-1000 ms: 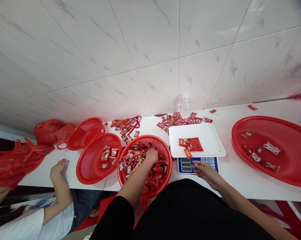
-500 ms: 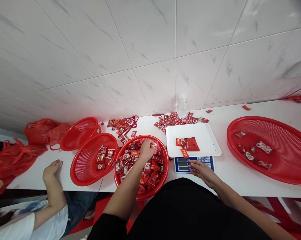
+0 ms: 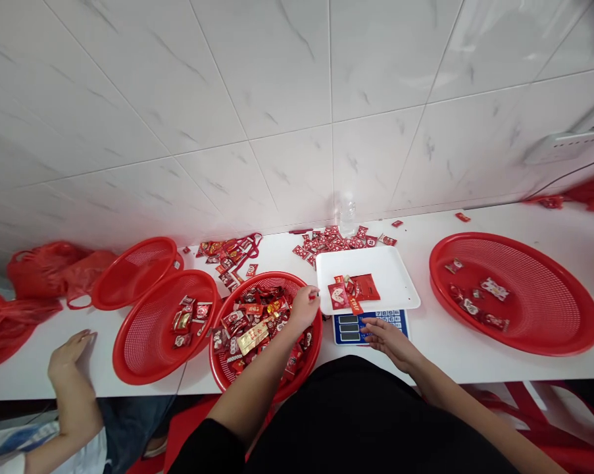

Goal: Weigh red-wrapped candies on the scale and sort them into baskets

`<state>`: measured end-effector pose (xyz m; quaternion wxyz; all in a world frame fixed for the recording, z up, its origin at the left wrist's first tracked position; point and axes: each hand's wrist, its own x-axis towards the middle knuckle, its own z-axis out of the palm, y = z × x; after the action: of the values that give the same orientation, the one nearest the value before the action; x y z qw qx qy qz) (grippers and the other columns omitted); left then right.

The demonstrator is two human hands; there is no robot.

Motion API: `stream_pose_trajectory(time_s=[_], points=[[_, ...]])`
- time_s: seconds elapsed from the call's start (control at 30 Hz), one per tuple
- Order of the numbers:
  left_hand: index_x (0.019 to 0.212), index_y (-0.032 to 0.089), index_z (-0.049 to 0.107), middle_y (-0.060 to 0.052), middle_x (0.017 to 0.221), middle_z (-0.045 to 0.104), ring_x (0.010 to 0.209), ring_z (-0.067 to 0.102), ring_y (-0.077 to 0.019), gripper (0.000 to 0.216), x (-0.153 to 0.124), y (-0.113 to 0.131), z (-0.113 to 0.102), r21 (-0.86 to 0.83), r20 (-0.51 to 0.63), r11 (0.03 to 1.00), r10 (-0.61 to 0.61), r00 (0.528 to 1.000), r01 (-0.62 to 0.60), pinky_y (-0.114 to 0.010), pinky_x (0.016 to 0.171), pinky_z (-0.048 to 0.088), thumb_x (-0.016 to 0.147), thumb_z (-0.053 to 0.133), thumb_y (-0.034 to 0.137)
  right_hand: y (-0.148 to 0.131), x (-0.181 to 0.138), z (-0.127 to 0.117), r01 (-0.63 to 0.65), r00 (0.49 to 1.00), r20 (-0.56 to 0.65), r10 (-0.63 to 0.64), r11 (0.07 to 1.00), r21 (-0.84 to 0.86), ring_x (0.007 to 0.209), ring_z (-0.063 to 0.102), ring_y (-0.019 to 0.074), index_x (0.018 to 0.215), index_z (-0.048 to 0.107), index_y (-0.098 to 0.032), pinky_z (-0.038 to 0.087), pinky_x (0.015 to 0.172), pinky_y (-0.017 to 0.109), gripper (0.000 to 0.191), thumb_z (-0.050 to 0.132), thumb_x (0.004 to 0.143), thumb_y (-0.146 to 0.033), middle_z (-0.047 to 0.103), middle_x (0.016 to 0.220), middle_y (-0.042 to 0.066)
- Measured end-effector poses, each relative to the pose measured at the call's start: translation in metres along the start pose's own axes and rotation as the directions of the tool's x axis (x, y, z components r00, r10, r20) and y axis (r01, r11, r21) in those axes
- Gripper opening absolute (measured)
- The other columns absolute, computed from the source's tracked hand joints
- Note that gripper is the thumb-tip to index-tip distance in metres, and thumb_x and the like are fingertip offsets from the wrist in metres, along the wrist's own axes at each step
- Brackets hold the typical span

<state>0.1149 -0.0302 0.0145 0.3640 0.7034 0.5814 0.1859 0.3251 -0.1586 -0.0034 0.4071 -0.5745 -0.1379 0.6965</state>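
Observation:
My left hand (image 3: 305, 308) is over the right rim of a red basket (image 3: 216, 372) full of wrapped candies, its fingers curled together beside the weighing tray. A speck of red shows at the fingertips, too small to name. On the white tray (image 3: 393, 273) of the scale lie a pink-and-red packet (image 3: 339, 296), a flat red packet (image 3: 366, 288) and a few small wrapped pieces. My right hand (image 3: 391, 342), fingers stretched and apart, hovers at the blue scale panel (image 3: 348, 337), holding nothing. A gold-wrapped bar (image 3: 252, 338) tops the basket's candies.
Two more red baskets (image 3: 133, 349) (image 3: 129, 276) stand at left, near red plastic bags (image 3: 47, 266) and another person's hand (image 3: 70, 352). Small red packets (image 3: 329, 238) are scattered by a clear bottle (image 3: 346, 214). A wide red basket (image 3: 548, 289) with few candies stands right.
My left hand has moved right, from above the candies to the tray's edge. A pink-and-red packet now lies on the tray. My right hand stays by the scale panel; the view has shifted right.

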Motion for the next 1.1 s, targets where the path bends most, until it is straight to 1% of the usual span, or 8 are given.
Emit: stream_pose_trajectory(time_s=[0.1, 0.2, 0.3, 0.43, 0.57, 0.77, 0.93, 1.1], points=[[0.097, 0.018, 0.057, -0.006, 0.107, 0.061, 0.1, 0.056, -0.0153, 0.019, 0.001, -0.029, -0.006, 0.075, -0.069, 0.994, -0.071, 0.995, 0.076, -0.026, 0.088, 0.043, 0.081, 0.049, 0.017, 0.001, 0.005, 0.002, -0.024, 1.0, 0.02, 0.024, 1.0, 0.002, 0.071, 0.063, 0.0111, 0.104, 0.06, -0.02, 0.051, 0.067, 0.024, 0.033, 0.067, 0.075, -0.034, 0.068, 0.095, 0.006], [0.101, 0.018, 0.056, -0.007, 0.109, 0.06, 0.103, 0.055, -0.0171, 0.023, -0.005, -0.056, -0.005, 0.244, 0.011, 0.96, -0.146, 0.989, 0.138, -0.027, 0.091, 0.04, 0.079, 0.051, 0.015, 0.002, 0.011, 0.005, -0.057, 0.997, 0.053, 0.058, 0.998, -0.019, 0.073, 0.064, 0.0119, 0.111, 0.057, -0.02, 0.051, 0.069, 0.025, 0.04, 0.067, 0.075, -0.033, 0.068, 0.096, 0.006], [0.107, 0.018, 0.056, -0.008, 0.116, 0.059, 0.109, 0.052, -0.0197, 0.029, -0.015, -0.069, -0.001, 0.396, 0.111, 0.908, -0.195, 0.974, 0.137, -0.029, 0.094, 0.037, 0.078, 0.052, 0.015, -0.001, 0.015, 0.006, -0.055, 0.997, 0.06, 0.056, 0.998, -0.015, 0.073, 0.064, 0.0127, 0.119, 0.052, -0.021, 0.052, 0.069, 0.026, 0.049, 0.068, 0.075, -0.033, 0.069, 0.095, 0.006], [0.112, 0.018, 0.055, -0.009, 0.123, 0.055, 0.116, 0.046, -0.0239, 0.033, -0.025, -0.072, 0.005, 0.498, 0.158, 0.864, -0.168, 0.973, 0.068, -0.031, 0.098, 0.034, 0.081, 0.052, 0.028, -0.008, 0.013, 0.003, 0.007, 0.999, 0.039, -0.007, 1.0, 0.007, 0.075, 0.064, 0.0133, 0.124, 0.049, -0.025, 0.052, 0.068, 0.026, 0.053, 0.068, 0.074, -0.032, 0.069, 0.096, 0.004], [0.117, 0.018, 0.052, -0.01, 0.125, 0.053, 0.118, 0.045, -0.0257, 0.039, -0.024, -0.07, 0.007, 0.534, 0.16, 0.842, -0.189, 0.969, 0.076, -0.033, 0.098, 0.033, 0.081, 0.052, 0.034, -0.006, 0.01, -0.001, 0.014, 0.999, 0.029, -0.014, 1.0, -0.001, 0.074, 0.064, 0.0139, 0.111, 0.059, -0.023, 0.053, 0.066, 0.026, 0.04, 0.069, 0.073, -0.033, 0.069, 0.095, 0.005], [0.117, 0.017, 0.049, -0.013, 0.124, 0.05, 0.113, 0.049, -0.0247, 0.04, -0.005, -0.073, 0.005, 0.589, 0.091, 0.793, -0.256, 0.962, 0.155, -0.032, 0.093, 0.037, 0.08, 0.052, 0.031, 0.005, 0.004, 0.003, -0.019, 0.999, 0.044, 0.019, 1.0, -0.008, 0.073, 0.063, 0.0128, 0.102, 0.062, -0.021, 0.052, 0.067, 0.025, 0.031, 0.068, 0.075, -0.033, 0.068, 0.094, 0.006], [0.11, 0.016, 0.056, -0.015, 0.122, 0.049, 0.109, 0.051, -0.0276, 0.038, 0.005, -0.073, 0.009, 0.615, 0.139, 0.781, -0.25, 0.958, 0.114, -0.035, 0.087, 0.041, 0.074, 0.059, 0.027, 0.005, -0.003, 0.006, -0.015, 0.999, 0.042, 0.015, 1.0, -0.018, 0.073, 0.063, 0.0125, 0.101, 0.062, -0.021, 0.052, 0.068, 0.024, 0.028, 0.067, 0.076, -0.033, 0.068, 0.096, 0.006], [0.1, 0.018, 0.061, -0.012, 0.113, 0.058, 0.11, 0.05, -0.0266, 0.025, 0.001, -0.071, 0.013, 0.607, 0.153, 0.791, -0.204, 0.967, 0.07, -0.034, 0.089, 0.039, 0.076, 0.057, 0.022, 0.005, -0.005, 0.003, -0.005, 0.999, 0.04, 0.005, 1.0, 0.0, 0.072, 0.063, 0.0121, 0.1, 0.062, -0.022, 0.052, 0.068, 0.024, 0.027, 0.066, 0.076, -0.032, 0.068, 0.096, 0.006]])
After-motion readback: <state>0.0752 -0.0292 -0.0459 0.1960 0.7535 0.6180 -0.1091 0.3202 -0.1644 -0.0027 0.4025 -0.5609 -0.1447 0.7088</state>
